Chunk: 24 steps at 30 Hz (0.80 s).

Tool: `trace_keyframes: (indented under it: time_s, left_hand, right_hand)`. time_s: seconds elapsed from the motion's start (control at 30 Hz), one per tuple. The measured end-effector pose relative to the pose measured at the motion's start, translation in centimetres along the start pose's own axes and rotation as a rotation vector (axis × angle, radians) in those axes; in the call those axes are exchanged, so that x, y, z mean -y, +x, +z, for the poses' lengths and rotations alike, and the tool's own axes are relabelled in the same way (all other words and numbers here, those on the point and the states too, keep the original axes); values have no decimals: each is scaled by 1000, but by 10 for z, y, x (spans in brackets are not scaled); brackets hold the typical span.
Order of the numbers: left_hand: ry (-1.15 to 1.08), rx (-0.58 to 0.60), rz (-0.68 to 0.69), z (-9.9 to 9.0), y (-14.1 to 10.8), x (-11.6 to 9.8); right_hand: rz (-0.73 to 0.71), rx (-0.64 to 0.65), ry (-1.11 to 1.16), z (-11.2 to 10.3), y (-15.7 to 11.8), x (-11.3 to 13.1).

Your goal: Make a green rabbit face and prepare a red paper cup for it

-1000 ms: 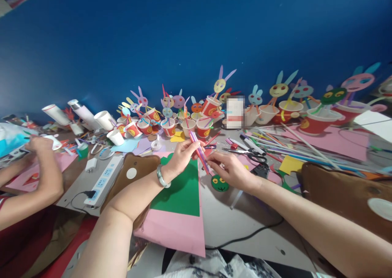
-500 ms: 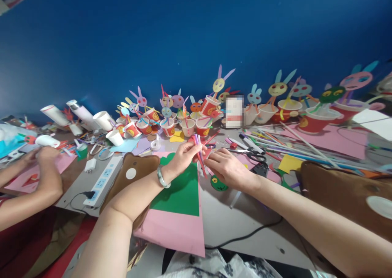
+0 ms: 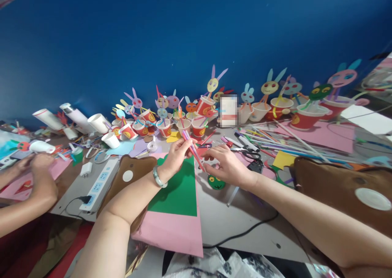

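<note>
My left hand (image 3: 177, 157), with a bracelet on its wrist, pinches a small bundle of red and purple strips (image 3: 193, 149) above the green paper (image 3: 179, 192). The strips slant down to the right. Close to their lower end is my right hand (image 3: 226, 163), its fingers curved and apart; nothing shows in its grasp. Below it lies a round green paper face (image 3: 216, 182) with yellow eyes. Pink paper (image 3: 171, 233) sticks out from under the green paper.
Paper cups with rabbit-like paper figures (image 3: 199, 125) line the blue wall. Black scissors (image 3: 252, 154) and pens lie behind my right hand. Brown cushions (image 3: 333, 192) flank the work area. A white power strip (image 3: 99, 185) and another person's hands (image 3: 43, 163) are at left.
The strips have tilted further and their upper end has moved left with my left hand. My right hand's fingers have spread somewhat. The whole view has shifted slightly.
</note>
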<state>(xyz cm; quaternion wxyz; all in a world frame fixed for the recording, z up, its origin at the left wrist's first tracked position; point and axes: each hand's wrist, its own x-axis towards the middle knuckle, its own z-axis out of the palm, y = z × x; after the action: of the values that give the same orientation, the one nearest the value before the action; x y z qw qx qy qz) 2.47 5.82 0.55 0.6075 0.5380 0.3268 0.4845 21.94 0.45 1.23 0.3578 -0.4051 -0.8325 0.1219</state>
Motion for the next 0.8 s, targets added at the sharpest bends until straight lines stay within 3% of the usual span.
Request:
trace_keyframes:
  time_s: [0.27, 0.43, 0.8]
  left_hand:
    - [2, 114, -31, 10, -10, -7]
    - [31, 152, -47, 12, -14, -11]
    - [48, 162, 5, 13, -14, -9]
  right_hand:
    - [292, 239, 416, 2, 1, 5]
    - [337, 289, 549, 3, 1, 6]
    - [347, 310, 546, 3, 2, 7]
